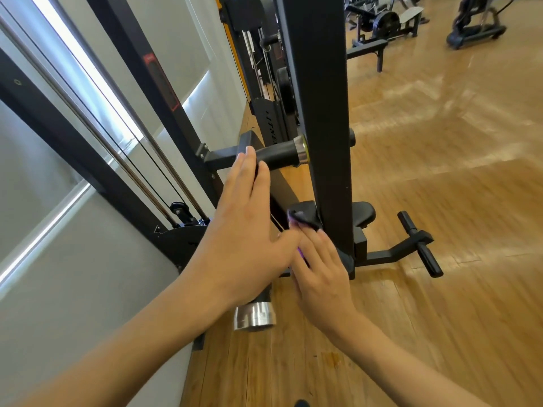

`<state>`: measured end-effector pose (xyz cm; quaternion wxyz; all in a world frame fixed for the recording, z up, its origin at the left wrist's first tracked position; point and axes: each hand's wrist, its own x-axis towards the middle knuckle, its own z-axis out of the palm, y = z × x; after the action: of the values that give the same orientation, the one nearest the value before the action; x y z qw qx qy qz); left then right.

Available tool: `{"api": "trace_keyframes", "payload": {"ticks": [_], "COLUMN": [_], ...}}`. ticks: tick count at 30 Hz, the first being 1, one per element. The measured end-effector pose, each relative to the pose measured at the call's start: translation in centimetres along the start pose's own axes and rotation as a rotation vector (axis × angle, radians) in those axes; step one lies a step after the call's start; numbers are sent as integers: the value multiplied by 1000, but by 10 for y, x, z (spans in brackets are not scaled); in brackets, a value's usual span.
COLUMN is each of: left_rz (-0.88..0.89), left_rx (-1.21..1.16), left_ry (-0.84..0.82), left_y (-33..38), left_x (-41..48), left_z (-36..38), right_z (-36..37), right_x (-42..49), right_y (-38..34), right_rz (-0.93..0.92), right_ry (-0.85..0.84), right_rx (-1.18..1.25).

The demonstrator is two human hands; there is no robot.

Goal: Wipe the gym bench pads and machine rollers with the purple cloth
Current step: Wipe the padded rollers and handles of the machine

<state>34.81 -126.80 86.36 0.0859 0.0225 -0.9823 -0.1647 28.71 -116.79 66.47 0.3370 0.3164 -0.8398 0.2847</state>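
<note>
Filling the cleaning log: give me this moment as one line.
left hand: touches upper roller | right hand: presses purple cloth beside black post

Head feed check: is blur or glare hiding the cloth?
Head view: wooden floor smeared by motion blur at frame right; bright glare strip at frame left; purple cloth reads nearly black in shadow beside the upright post, partly under the right hand.
</note>
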Motion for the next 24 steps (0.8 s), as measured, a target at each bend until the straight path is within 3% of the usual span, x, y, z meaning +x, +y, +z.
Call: {"api": "trace_keyframes", "payload": {"ticks": [6, 11, 13, 17, 20, 24], "left_rz": [33, 25, 31, 56, 51, 35], "left_rx": [98, 158, 130, 166, 164, 123], "left_ry": [56, 6, 16, 37, 47, 52], "left_y": [8, 3, 4, 5, 2, -7], "left_x": [-3, -9, -7, -1, 1, 6], "left_z": [2, -2, -3, 0, 3, 1], "right_z": [6, -4, -6, 7, 13, 8], "right_x": [77, -11, -12, 70, 71, 5], "right_y": [-11, -6, -2, -13, -24, -16], "right_rz": [163, 42, 27, 188, 315, 98], "right_ry": [-133, 12, -16, -121, -148, -101], "right_rx": [-41, 10, -25, -91, -102, -123]}}
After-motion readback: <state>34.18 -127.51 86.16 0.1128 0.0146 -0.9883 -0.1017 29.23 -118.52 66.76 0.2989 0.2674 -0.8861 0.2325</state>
